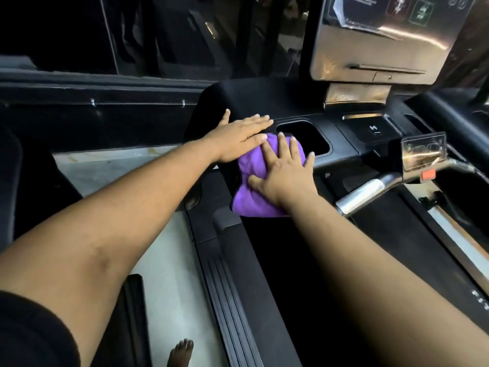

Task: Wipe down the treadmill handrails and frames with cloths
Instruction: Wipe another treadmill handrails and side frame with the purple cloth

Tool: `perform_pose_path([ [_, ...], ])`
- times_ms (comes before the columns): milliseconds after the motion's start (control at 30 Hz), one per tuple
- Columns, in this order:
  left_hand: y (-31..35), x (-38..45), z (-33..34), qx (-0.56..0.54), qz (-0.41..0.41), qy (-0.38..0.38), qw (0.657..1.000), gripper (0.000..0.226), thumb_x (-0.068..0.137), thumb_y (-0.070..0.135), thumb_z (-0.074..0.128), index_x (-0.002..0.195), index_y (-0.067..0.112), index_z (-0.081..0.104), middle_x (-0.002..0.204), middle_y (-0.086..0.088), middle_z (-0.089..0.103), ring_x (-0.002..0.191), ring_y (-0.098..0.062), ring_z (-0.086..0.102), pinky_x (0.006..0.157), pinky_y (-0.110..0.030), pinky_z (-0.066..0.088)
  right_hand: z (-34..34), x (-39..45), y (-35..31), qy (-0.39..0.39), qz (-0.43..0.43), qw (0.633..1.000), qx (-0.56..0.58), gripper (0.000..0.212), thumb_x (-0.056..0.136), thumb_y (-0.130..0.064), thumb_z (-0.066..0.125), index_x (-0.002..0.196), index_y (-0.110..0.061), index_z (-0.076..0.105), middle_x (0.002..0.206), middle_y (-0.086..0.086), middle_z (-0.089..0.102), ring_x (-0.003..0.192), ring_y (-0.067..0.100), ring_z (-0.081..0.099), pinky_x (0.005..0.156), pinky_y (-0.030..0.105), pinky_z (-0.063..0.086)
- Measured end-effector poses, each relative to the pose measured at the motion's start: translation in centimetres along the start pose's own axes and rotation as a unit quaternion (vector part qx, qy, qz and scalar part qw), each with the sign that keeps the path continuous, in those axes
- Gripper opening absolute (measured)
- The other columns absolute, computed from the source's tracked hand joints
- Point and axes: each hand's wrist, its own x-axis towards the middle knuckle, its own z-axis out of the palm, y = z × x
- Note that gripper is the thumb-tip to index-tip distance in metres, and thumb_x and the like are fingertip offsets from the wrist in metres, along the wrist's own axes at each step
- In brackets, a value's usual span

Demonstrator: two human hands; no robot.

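I am pressing my right hand [284,172], fingers spread, onto the purple cloth [254,200] on the treadmill's console frame [344,147]; my left hand [239,140] is lying flat at ten o'clock. Soft and light, it probably bunches, so a flat palm at its middle suits best.

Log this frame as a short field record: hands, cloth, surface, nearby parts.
left hand: flat, fingers straight, on the black console ledge, fingertips at the cloth's top edge
right hand: fingers spread, pressing down on the cloth
cloth: purple, bunched, draped over the ledge's front edge
cup holder: open recess just right of the cloth
handrail: silver bar to the right, untouched
screen: above, glossy
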Motion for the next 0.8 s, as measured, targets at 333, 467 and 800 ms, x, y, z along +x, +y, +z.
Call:
perform_pose_path([
  [333,-1.1,0.2,0.6,-0.033,-0.017,-0.003,0.999,0.062,0.107,0.056,0.028,0.163,0.034,0.017,0.17,0.008,0.022,0.157,-0.005,0.006,0.121,-0.065,-0.013,1.3,-1.3,1.3,0.016,-0.041,0.998,-0.046,0.1,0.079,-0.078,0.034,0.162,-0.038,-0.002,0.173,0.006,-0.005,0.159,0.032,-0.005,0.12,0.07,0.003],
  [467,-1.2,0.2,0.0,-0.019,-0.031,-0.024,0.999,0.065,0.106,0.058,0.025,0.164,0.035,0.005,0.171,0.0,0.018,0.158,-0.008,0.006,0.12,-0.064,-0.017,0.6,1.9,-2.8,0.04,-0.027,0.991,-0.125,0.096,0.09,-0.071,0.042,0.165,-0.024,0.005,0.171,0.017,-0.005,0.157,0.042,-0.005,0.119,0.071,0.0],
  [800,0.3,-3.5,1.3,0.021,0.041,-0.023,0.999,0.065,0.107,0.052,0.03,0.164,0.032,0.007,0.172,0.014,0.003,0.157,-0.003,-0.003,0.119,-0.066,-0.016,4.4,-12.3,0.6,0.032,-0.13,0.976,-0.17,0.09,0.081,-0.065,0.05,0.161,-0.031,0.03,0.171,0.007,0.017,0.157,0.032,0.017,0.118,0.074,0.002],
])
